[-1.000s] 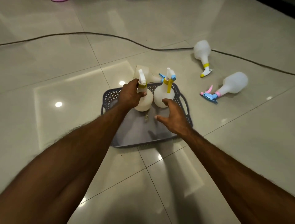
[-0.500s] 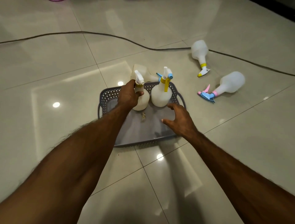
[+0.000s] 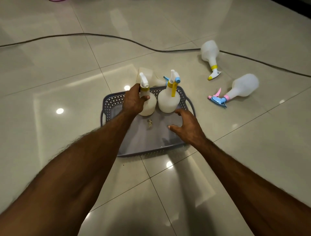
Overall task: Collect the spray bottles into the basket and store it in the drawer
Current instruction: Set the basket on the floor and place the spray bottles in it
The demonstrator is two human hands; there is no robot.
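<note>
A grey perforated basket (image 3: 111, 105) sits on the tiled floor. Two white spray bottles stand upright at its far end. My left hand (image 3: 133, 101) grips the neck of the left bottle (image 3: 149, 106), which has a white nozzle. The right bottle (image 3: 167, 101) has a yellow trigger and blue tip. My right hand (image 3: 186, 128) hovers open over the basket's right side, just below that bottle, holding nothing. A third bottle (image 3: 151, 79) lies on the floor behind the basket. Further right lie a yellow-collared bottle (image 3: 210, 53) and a pink-and-blue-headed bottle (image 3: 242, 87).
A dark cable (image 3: 101, 35) runs across the floor behind the basket and bottles. A small scrap (image 3: 149, 123) lies on the basket's bottom. A pink object (image 3: 56, 0) shows at the top edge.
My right hand has drawn back from the right bottle and spread open over the basket. My left hand keeps its grip on the left bottle.
</note>
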